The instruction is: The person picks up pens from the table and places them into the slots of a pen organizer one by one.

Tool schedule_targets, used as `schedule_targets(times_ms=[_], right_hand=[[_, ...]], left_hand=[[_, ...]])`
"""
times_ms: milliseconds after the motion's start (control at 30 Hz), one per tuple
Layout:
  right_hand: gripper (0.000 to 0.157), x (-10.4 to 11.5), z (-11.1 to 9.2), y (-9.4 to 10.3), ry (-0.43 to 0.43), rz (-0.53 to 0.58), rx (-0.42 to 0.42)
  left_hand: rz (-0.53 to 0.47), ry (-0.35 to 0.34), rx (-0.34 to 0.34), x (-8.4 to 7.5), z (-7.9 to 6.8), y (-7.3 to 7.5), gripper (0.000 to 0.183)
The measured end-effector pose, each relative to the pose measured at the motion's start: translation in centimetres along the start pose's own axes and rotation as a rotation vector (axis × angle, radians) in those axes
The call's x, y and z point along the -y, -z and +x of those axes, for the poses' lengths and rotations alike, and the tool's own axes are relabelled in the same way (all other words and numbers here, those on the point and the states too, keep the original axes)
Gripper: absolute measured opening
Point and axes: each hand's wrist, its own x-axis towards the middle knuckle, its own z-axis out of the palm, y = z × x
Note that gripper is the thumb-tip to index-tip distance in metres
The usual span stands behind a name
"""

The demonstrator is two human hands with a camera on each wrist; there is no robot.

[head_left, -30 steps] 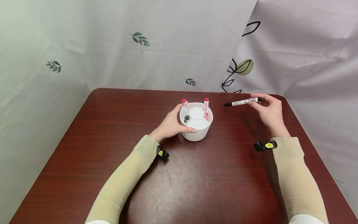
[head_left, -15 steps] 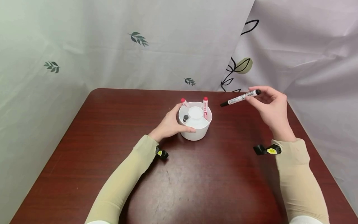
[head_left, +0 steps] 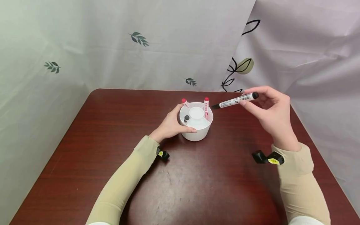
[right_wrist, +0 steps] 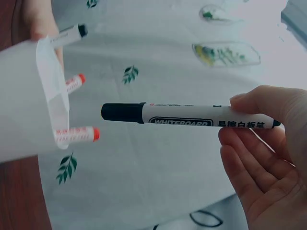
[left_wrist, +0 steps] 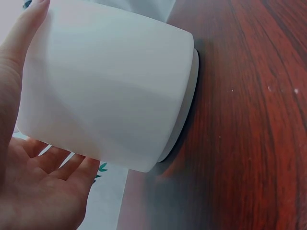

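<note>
A round white pen holder (head_left: 196,135) with divided compartments stands on the table. My left hand (head_left: 169,124) grips its left side, thumb across the front and fingers behind; in the left wrist view the white wall (left_wrist: 105,81) lies between thumb and fingers. Inside it stand a red-capped marker (head_left: 206,109) at the right, another red-capped marker (head_left: 185,102) leaning at the back left, and a black-capped marker (head_left: 187,118) at the left. My right hand (head_left: 274,111) pinches a whiteboard marker (right_wrist: 182,115) near one end, its black cap pointing at the holder's right rim, apart from it in the right wrist view.
The dark reddish wooden table (head_left: 180,184) extends around the holder on all sides. Pale curtains (head_left: 168,56) with leaf prints hang behind the table and at both sides. A small black camera (head_left: 268,157) sits on the right wrist.
My right hand has moved left with the whiteboard marker, bringing its cap close to the holder's right rim. The marker's tilt has shifted slightly. The left hand and holder stay in place.
</note>
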Motion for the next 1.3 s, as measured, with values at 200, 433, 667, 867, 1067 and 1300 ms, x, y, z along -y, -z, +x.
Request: schedule_targets(times_ms=[200, 433, 667, 867, 1067, 1300], right_hand=[[0.028, 1.3, -0.4, -1.3, 0.078, -0.024, 0.066], [0.029, 1.8, -0.9, -2.4, 0.091, -0.053, 0.140], [0.028, 0.5, -1.3, -3.8, 0.027, -0.263, 0.255], [0.025, -2.2, -1.9, -4.9, -0.043, -0.359, 0.381], [0.023, -4.0, -2.3, -5.3, -0.117, -0.373, 0.429], [0.026, -4.8, -2.5, -5.4, -0.124, -0.372, 0.452]], left_hand=[[-0.002, 0.001, 0.003, 0.0, -0.1, 0.0, 0.097], [-0.004, -0.011, 0.001, 0.0, -0.1, 0.0, 0.096], [-0.009, -0.019, 0.004, 0.2, 0.1, 0.0, 0.096], [-0.022, -0.018, 0.018, 0.2, 0.1, 0.0, 0.095], [-0.032, -0.014, 0.035, -1.0, -0.1, 0.2, 0.093], [-0.017, -0.017, 0.026, 0.2, 0.2, 0.1, 0.096]])
